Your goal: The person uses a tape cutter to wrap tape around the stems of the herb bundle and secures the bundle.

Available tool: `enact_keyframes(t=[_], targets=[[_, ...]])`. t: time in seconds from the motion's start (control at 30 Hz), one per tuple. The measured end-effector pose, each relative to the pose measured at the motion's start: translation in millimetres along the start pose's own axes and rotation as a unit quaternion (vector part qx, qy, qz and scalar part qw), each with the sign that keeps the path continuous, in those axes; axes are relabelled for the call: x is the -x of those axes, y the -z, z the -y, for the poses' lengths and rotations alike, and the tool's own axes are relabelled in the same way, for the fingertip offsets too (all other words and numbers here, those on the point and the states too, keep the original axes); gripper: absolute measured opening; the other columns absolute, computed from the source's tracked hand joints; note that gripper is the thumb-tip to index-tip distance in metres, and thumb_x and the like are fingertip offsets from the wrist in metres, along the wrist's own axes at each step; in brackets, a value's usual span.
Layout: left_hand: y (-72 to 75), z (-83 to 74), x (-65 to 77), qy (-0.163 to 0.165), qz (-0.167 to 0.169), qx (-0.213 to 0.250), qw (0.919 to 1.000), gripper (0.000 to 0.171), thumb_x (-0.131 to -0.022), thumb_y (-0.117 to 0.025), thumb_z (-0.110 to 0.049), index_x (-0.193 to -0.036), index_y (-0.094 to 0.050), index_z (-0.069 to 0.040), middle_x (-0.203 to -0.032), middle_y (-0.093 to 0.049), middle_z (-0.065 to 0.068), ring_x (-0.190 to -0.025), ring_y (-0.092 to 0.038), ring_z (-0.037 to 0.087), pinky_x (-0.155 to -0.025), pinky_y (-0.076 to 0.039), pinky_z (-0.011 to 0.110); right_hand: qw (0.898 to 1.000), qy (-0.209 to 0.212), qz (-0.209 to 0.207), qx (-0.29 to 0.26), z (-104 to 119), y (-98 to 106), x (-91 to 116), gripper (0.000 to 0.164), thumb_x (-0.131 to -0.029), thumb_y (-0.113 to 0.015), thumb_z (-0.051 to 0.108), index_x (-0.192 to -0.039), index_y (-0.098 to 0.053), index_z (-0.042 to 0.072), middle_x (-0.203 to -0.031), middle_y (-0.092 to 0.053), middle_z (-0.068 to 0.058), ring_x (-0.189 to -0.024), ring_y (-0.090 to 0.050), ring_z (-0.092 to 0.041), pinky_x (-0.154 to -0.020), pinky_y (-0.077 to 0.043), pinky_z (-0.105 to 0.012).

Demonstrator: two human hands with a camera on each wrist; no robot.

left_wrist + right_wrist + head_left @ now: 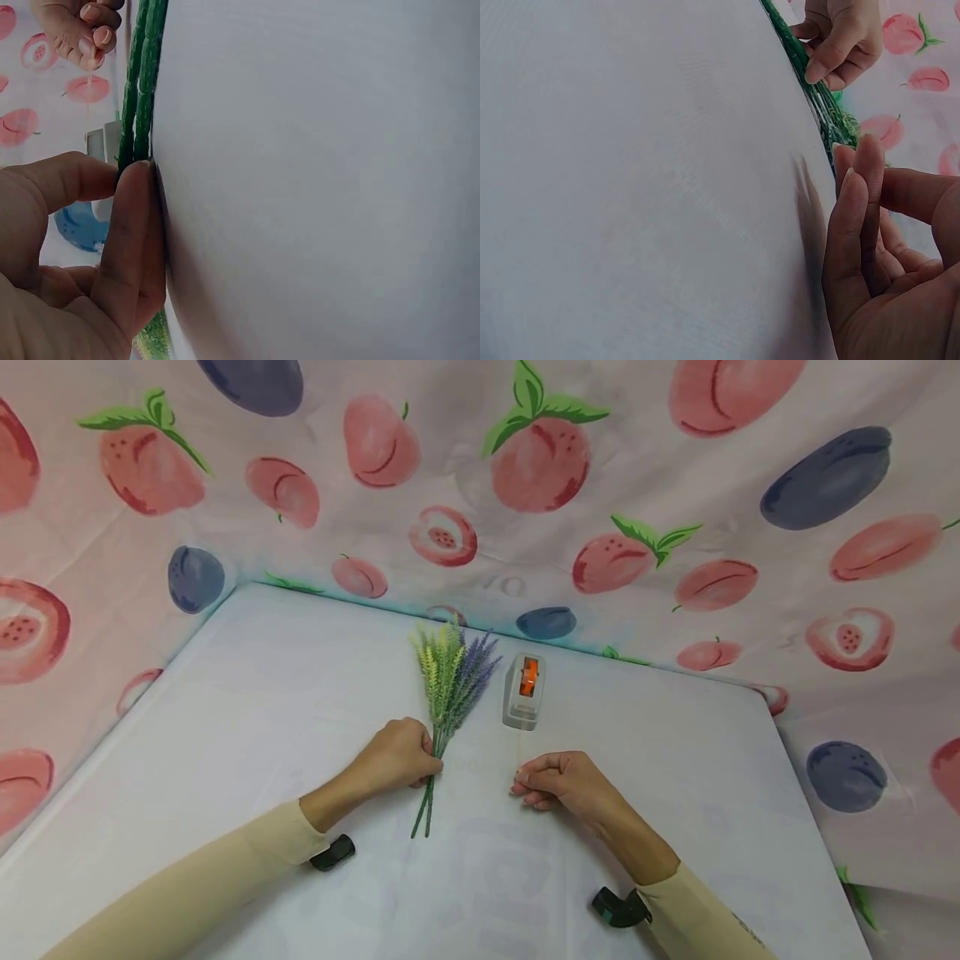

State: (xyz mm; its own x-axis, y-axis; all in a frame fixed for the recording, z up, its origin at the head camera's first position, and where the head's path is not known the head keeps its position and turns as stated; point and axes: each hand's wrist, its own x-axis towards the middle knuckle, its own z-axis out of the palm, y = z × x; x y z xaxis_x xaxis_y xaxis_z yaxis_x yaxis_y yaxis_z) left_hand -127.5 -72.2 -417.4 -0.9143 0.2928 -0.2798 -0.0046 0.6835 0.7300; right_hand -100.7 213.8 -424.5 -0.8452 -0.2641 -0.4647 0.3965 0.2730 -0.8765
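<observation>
Two bunched sprigs of artificial lavender [453, 685], one yellow-green and one purple, lie on the white table with their heads away from me. My left hand [401, 753] pinches their green stems [142, 82] between thumb and fingers, above the bare lower ends. To the right stands a grey tape dispenser [513, 706] with an orange core. A thin clear strip of tape [522, 750] stretches from its near end toward me. My right hand [564, 785] pinches the free end of that strip, a little apart from the stems.
The white tabletop [300, 693] reaches back to a fruit-patterned cloth [637, 460], which also hangs along the left and right sides. A black wrist device [333, 853] sits under the left cuff, and another black one [621, 907] sits by the right cuff.
</observation>
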Motion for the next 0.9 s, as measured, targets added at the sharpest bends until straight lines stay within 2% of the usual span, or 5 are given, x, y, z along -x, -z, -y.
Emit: enact_keyframes(t=[0.23,0.57,0.63,0.77,0.9], targets=[[5.1,-3.2,-1.6,0.018,0.012,0.003,0.9998,0.037,-0.085,-0.075,-0.013,-0.055,-0.052,-0.013,-0.049,-0.06,0.004,-0.05,-0.066,0.019,-0.054,-0.045,0.028,1.0,-0.002,-0.001,0.004,0.8,0.5,0.9,0.03,-0.094,-0.074,0.014,-0.113,-0.069,-0.008,-0.097,-0.078,-0.014,-0.072,-0.072,-0.013,-0.069,-0.059,-0.025],[15.6,1.0,-0.1,0.033,0.049,0.132,0.9895,0.016,-0.094,-0.064,-0.008,-0.081,-0.068,-0.001,-0.072,-0.072,0.01,-0.06,-0.069,0.022,-0.06,-0.059,0.033,1.0,-0.005,0.0,0.003,0.5,-0.4,1.3,0.03,-0.094,-0.074,0.015,-0.113,-0.07,-0.008,-0.096,-0.078,-0.013,-0.072,-0.073,-0.013,-0.069,-0.059,-0.025],[16.2,2.7,0.9,0.04,0.064,0.173,0.982,0.015,-0.097,-0.062,-0.008,-0.101,-0.069,0.005,-0.077,-0.074,0.012,-0.062,-0.07,0.022,-0.059,-0.059,0.032,1.0,-0.004,0.001,0.004,0.4,-0.5,1.2,0.029,-0.094,-0.074,0.014,-0.113,-0.07,-0.008,-0.096,-0.078,-0.013,-0.072,-0.073,-0.013,-0.068,-0.059,-0.025],[17.6,6.4,4.4,0.05,0.105,0.247,0.9621,0.051,-0.1,-0.061,-0.007,-0.143,-0.043,0.013,-0.076,-0.071,0.01,-0.07,-0.074,0.022,-0.061,-0.059,0.031,1.0,-0.003,0.002,0.003,0.1,-0.3,0.4,0.029,-0.094,-0.073,0.013,-0.113,-0.07,-0.008,-0.096,-0.078,-0.014,-0.072,-0.073,-0.013,-0.068,-0.059,-0.025],[19.2,11.5,8.9,0.042,0.151,0.305,0.9392,0.074,-0.099,-0.062,-0.002,-0.156,-0.017,0.013,-0.073,-0.059,0.004,-0.09,-0.075,0.024,-0.075,-0.061,0.033,1.0,-0.003,0.004,0.002,-0.2,0.0,0.1,0.029,-0.095,-0.073,0.013,-0.113,-0.069,-0.008,-0.096,-0.078,-0.014,-0.072,-0.073,-0.013,-0.068,-0.059,-0.025]])
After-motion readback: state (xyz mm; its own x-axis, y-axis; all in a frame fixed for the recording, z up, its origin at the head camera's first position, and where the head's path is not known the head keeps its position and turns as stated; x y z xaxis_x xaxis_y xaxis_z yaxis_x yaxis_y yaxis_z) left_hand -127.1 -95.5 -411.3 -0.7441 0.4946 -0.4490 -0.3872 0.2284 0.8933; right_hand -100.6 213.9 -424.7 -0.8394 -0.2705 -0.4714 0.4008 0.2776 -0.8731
